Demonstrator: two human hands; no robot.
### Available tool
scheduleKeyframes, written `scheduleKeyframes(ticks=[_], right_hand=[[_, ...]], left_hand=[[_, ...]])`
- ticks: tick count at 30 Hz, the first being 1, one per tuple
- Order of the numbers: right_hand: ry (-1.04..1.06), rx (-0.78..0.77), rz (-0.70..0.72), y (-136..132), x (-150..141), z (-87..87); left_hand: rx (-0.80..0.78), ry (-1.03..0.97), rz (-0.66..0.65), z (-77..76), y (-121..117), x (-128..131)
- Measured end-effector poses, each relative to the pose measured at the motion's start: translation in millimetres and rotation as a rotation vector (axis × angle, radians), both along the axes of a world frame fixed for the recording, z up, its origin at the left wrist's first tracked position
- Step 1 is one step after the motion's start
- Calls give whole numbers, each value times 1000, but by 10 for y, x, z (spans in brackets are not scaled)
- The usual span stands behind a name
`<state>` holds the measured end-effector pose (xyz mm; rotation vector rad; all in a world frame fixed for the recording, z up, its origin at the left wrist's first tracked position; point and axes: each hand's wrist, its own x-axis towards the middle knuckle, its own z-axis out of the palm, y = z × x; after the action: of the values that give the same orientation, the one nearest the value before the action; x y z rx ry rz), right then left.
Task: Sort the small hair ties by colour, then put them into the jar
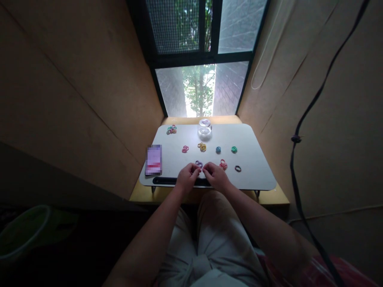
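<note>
My left hand and my right hand meet above the front edge of a white lap table. Both are closed in a pinch, fingertips almost touching; whatever small thing lies between them is too small to make out. Just beyond my fingers is a little group of purple hair ties. Red hair ties lie right behind my right hand, with a dark one further right. A row behind holds pink, yellow, blue and green hair ties.
A clear lidded jar stands at the back of the table. Mixed coloured hair ties are heaped at the back left. A phone with a blurred screen lies at the left edge. A dark cord hangs at the right.
</note>
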<state>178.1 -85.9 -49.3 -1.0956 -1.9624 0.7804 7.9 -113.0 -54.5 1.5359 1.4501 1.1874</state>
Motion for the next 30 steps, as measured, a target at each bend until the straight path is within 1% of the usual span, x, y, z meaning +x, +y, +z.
scheduleKeyframes(ticks=[6,15,21,24,30], right_hand=[[44,-2,2,5,3,-26],[67,-19,4,-21,6,6],[74,42,48,-10,-2,-22],[46,57,58,-27,-3,-18],[-4,31,12,-52,-2,-5]], left_hand=[[-8,44,1,-3,3,-9],[34,162,-15,33,-33,5],[34,200,-5,38,-38,12],[45,195,0,55,-56,23],[52,172,-19,53,-81,37]])
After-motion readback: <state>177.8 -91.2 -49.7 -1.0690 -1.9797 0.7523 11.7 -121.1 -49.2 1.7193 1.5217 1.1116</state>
